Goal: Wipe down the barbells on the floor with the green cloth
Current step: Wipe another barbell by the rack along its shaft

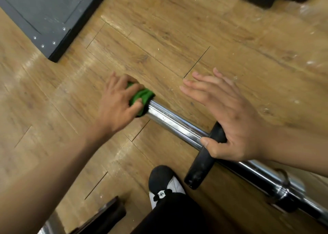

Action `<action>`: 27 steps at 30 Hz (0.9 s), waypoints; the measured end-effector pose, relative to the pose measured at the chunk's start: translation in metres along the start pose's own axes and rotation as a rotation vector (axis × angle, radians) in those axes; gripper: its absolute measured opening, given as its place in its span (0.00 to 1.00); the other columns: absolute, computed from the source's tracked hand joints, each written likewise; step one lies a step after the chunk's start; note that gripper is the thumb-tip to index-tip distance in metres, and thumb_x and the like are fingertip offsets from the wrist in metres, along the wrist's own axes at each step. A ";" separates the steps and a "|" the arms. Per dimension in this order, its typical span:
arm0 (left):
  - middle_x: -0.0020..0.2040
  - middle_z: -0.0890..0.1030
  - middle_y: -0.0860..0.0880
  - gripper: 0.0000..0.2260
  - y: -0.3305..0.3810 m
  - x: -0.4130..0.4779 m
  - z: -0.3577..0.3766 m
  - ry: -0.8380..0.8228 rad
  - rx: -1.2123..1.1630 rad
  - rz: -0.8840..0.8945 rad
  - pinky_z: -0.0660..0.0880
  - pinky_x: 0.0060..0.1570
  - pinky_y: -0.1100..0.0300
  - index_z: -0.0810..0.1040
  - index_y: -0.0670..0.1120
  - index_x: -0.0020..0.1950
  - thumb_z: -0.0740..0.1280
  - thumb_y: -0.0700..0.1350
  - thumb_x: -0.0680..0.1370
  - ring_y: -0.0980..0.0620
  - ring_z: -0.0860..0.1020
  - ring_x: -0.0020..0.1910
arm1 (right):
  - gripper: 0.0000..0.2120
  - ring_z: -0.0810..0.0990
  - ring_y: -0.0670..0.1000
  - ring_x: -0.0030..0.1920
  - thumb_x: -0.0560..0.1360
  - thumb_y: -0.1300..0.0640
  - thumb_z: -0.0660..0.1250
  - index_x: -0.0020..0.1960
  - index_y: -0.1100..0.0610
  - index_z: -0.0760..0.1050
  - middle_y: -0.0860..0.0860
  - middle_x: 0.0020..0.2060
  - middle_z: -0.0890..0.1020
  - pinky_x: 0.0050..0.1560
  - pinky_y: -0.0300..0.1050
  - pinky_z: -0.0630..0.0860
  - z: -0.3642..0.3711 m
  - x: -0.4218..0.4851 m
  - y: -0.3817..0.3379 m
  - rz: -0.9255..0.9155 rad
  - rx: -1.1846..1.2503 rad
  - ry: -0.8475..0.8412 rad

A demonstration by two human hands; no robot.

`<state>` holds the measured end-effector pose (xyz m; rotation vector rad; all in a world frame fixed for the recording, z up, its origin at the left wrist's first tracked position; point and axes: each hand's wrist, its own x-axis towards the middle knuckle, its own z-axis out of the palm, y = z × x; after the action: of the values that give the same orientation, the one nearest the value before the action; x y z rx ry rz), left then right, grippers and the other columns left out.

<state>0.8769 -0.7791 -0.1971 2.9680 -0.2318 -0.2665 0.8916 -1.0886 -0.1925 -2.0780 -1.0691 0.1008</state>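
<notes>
Gripping the green cloth round the barbell at its ten-o'clock end, my left hand has the bar running toward four o'clock, where my right hand, fingers straight, rests on the collar.

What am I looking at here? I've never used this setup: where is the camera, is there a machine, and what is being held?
There is no machine: this is one person working with two bare hands. The single picture comes from a camera worn on the person's head, looking forward and down. On the wooden floor lies a chrome barbell with a black disc on it. The left hand grips the green cloth, which is bunched around the end of the bar. The right hand rests on the black disc with its fingers straight and its thumb beside the bar; it holds nothing. At the bottom is the person's shoe, and a dark mat lies at top left.
</notes>
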 end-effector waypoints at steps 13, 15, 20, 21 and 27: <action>0.53 0.78 0.43 0.19 0.067 -0.014 0.016 0.011 -0.025 0.208 0.62 0.74 0.42 0.84 0.45 0.58 0.59 0.52 0.76 0.41 0.74 0.54 | 0.41 0.61 0.58 0.81 0.70 0.41 0.63 0.79 0.59 0.65 0.56 0.77 0.69 0.80 0.67 0.52 -0.004 -0.002 0.003 -0.020 0.006 -0.038; 0.54 0.78 0.42 0.21 0.026 -0.003 0.005 0.019 0.036 0.083 0.64 0.72 0.39 0.83 0.44 0.58 0.57 0.53 0.78 0.40 0.74 0.55 | 0.42 0.62 0.58 0.80 0.70 0.41 0.63 0.80 0.58 0.65 0.56 0.77 0.70 0.80 0.67 0.52 -0.001 -0.001 0.000 -0.020 -0.003 -0.029; 0.51 0.76 0.43 0.21 0.038 -0.001 0.001 0.039 0.086 -0.006 0.69 0.62 0.39 0.83 0.43 0.53 0.57 0.56 0.80 0.42 0.71 0.52 | 0.43 0.61 0.58 0.81 0.69 0.42 0.64 0.80 0.58 0.64 0.57 0.77 0.69 0.80 0.67 0.51 0.001 -0.001 -0.003 -0.026 -0.007 -0.011; 0.50 0.76 0.42 0.19 0.066 -0.007 0.009 0.042 0.053 0.079 0.70 0.59 0.41 0.83 0.43 0.52 0.58 0.55 0.80 0.42 0.71 0.51 | 0.42 0.61 0.58 0.81 0.69 0.42 0.64 0.80 0.59 0.65 0.57 0.77 0.69 0.80 0.67 0.52 -0.001 -0.002 -0.002 -0.028 -0.003 -0.006; 0.55 0.79 0.43 0.17 0.091 -0.022 0.027 0.015 0.008 0.352 0.62 0.76 0.42 0.82 0.44 0.59 0.57 0.50 0.82 0.40 0.76 0.57 | 0.40 0.59 0.56 0.82 0.72 0.42 0.62 0.80 0.57 0.63 0.56 0.78 0.67 0.80 0.66 0.53 -0.008 -0.008 0.006 -0.022 0.017 -0.057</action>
<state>0.8377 -0.8678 -0.2047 2.8658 -0.7420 -0.1978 0.8934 -1.1012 -0.1934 -2.0589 -1.1211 0.1581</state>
